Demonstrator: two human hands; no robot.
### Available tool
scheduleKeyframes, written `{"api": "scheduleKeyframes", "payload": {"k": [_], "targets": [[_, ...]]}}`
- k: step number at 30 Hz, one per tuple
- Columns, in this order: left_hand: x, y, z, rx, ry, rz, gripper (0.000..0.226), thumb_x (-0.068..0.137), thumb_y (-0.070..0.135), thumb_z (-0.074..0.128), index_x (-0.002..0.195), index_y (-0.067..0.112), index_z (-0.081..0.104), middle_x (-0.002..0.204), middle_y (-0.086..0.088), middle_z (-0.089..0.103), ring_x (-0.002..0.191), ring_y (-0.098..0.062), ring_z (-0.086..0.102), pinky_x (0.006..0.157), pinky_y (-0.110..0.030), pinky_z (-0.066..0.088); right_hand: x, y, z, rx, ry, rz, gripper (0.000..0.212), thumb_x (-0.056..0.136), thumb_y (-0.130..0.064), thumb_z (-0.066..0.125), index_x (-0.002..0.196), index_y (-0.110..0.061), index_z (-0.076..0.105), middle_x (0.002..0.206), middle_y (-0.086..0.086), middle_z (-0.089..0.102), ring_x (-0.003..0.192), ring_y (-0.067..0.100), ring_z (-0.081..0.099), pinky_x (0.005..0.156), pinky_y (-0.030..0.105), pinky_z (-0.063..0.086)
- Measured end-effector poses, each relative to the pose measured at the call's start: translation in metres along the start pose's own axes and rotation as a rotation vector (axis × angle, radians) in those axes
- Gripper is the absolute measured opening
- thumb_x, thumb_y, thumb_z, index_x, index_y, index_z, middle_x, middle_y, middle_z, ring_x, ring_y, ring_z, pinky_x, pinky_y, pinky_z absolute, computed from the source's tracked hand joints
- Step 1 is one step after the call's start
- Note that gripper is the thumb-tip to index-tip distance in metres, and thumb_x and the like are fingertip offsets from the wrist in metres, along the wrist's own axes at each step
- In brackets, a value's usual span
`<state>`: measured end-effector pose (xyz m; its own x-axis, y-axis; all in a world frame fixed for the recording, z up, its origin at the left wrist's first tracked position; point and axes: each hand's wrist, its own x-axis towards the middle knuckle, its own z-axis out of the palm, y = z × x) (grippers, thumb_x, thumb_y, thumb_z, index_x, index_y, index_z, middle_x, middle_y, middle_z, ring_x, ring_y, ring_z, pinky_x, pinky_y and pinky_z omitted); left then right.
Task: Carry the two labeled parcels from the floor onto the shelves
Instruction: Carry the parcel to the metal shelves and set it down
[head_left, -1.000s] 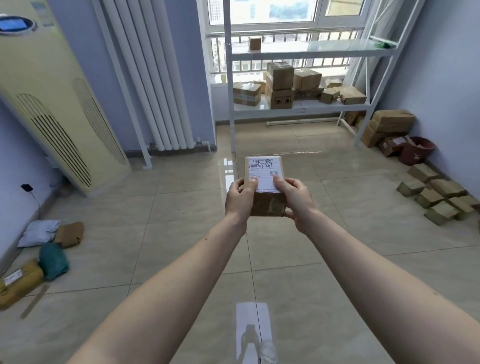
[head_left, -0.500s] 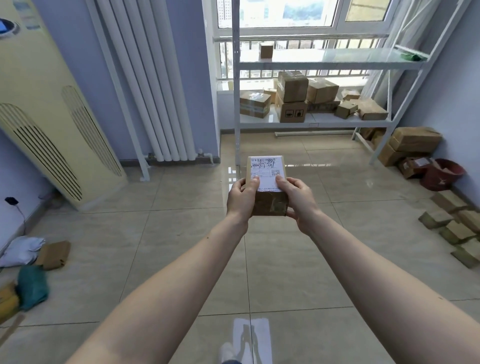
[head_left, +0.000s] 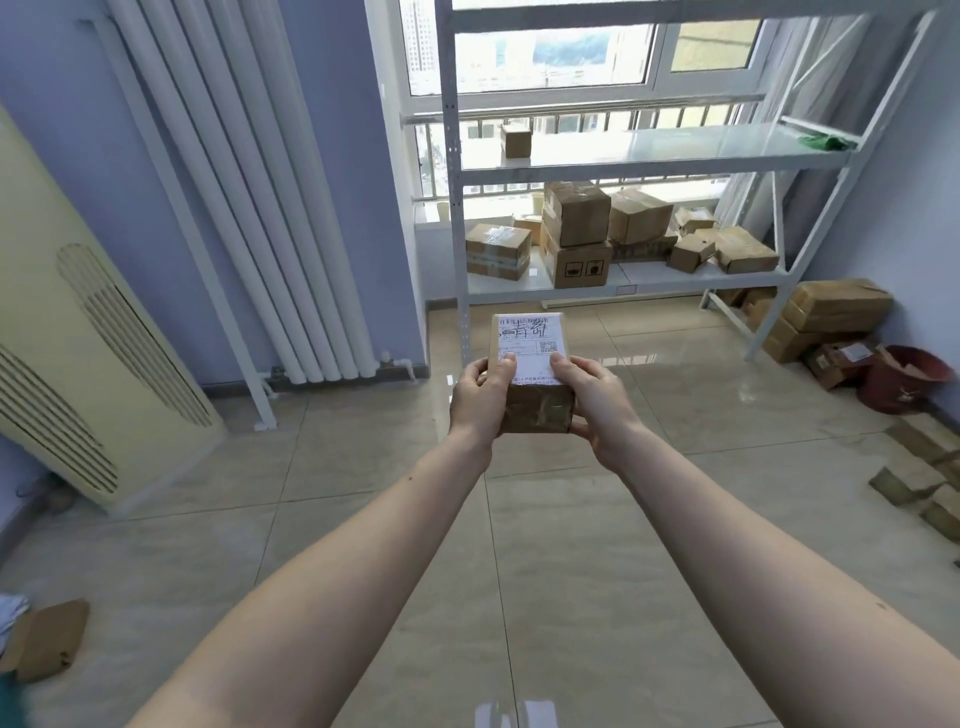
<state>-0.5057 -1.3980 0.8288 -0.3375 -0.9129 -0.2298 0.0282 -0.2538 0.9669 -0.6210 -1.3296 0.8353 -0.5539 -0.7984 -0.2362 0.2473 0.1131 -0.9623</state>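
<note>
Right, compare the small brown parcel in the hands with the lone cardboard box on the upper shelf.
The small brown parcel is held off the floor by the left hand and right hand; the lone cardboard box rests on the upper shelf. The parcel's top shows a white label; the box shows none. Both are brown.

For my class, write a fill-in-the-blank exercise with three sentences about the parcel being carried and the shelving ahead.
1. The small brown cardboard parcel is held by ____ hands, the left hand and right hand.
2. The white label lies on the parcel's ____ face.
3. On the white metal shelving unit, most boxes sit on the ____ shelf.

Missing words: both; top; lower
</note>
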Motion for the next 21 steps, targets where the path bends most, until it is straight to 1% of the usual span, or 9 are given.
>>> {"api": "scheduleKeyframes", "payload": {"k": [3,6,8,12,16,18,21], "targets": [[0.044,0.010,0.011,-0.009,-0.007,0.001,0.044,0.090,0.043,0.060,0.128,0.019,0.058,0.114,-0.006,0.072,0.097,-0.022,0.072,0.063,-0.029,0.055,0.043,-0.013,0.003,-0.004,0.009,-0.006,0.049,0.092,-0.035,0.067,0.133,-0.012,0.055,0.119,0.007,0.072,0.090,0.016,0.071,0.067,0.032,0.060],[0.089,0.020,0.027,-0.013,-0.007,0.006,0.045,0.090,0.043,0.060,0.129,0.019,0.058,0.116,-0.005,0.072,0.100,-0.023,0.071,0.062,-0.028,0.054,0.089,-0.026,0.002,-0.007,-0.001,-0.019,0.047,0.093,-0.035,0.066,0.133,-0.012,0.055,0.112,0.003,0.072,0.087,0.014,0.070,0.068,0.032,0.060],[0.118,0.028,0.039,-0.021,-0.007,0.017,0.045,0.092,0.042,0.060,0.131,0.019,0.057,0.116,-0.005,0.072,0.096,-0.020,0.071,0.062,-0.028,0.055,0.121,-0.037,0.000,-0.007,-0.018,-0.030,0.047,0.094,-0.035,0.065,0.133,-0.013,0.054,0.109,0.002,0.071,0.086,0.014,0.070,0.070,0.032,0.060],[0.173,0.046,0.066,-0.023,0.005,0.020,0.046,0.094,0.041,0.058,0.133,0.017,0.053,0.117,-0.006,0.071,0.089,-0.015,0.069,0.058,-0.025,0.054,0.186,-0.060,-0.005,-0.026,-0.044,-0.034,0.049,0.094,-0.037,0.064,0.135,-0.013,0.055,0.115,0.005,0.072,0.088,0.015,0.070,0.074,0.035,0.061],[0.228,0.066,0.090,-0.033,0.031,0.035,0.048,0.094,0.042,0.058,0.133,0.016,0.051,0.117,-0.008,0.071,0.093,-0.018,0.070,0.060,-0.025,0.056,0.247,-0.086,-0.007,-0.052,-0.065,-0.054,0.045,0.094,-0.038,0.064,0.132,-0.015,0.055,0.114,0.005,0.072,0.091,0.016,0.071,0.073,0.034,0.060],[0.254,0.075,0.099,-0.034,0.039,0.043,0.047,0.094,0.042,0.058,0.132,0.016,0.052,0.116,-0.007,0.071,0.094,-0.018,0.070,0.062,-0.026,0.056,0.275,-0.096,-0.008,-0.058,-0.077,-0.056,0.042,0.094,-0.038,0.064,0.129,-0.016,0.057,0.115,0.005,0.072,0.092,0.017,0.071,0.073,0.034,0.059],[0.294,0.087,0.111,-0.014,0.049,0.048,0.045,0.094,0.042,0.057,0.131,0.017,0.053,0.114,-0.006,0.071,0.092,-0.017,0.070,0.063,-0.026,0.056,0.317,-0.110,-0.006,-0.059,-0.095,-0.060,0.026,0.094,-0.038,0.063,0.115,-0.023,0.060,0.112,0.003,0.072,0.093,0.018,0.071,0.077,0.036,0.060]]}}
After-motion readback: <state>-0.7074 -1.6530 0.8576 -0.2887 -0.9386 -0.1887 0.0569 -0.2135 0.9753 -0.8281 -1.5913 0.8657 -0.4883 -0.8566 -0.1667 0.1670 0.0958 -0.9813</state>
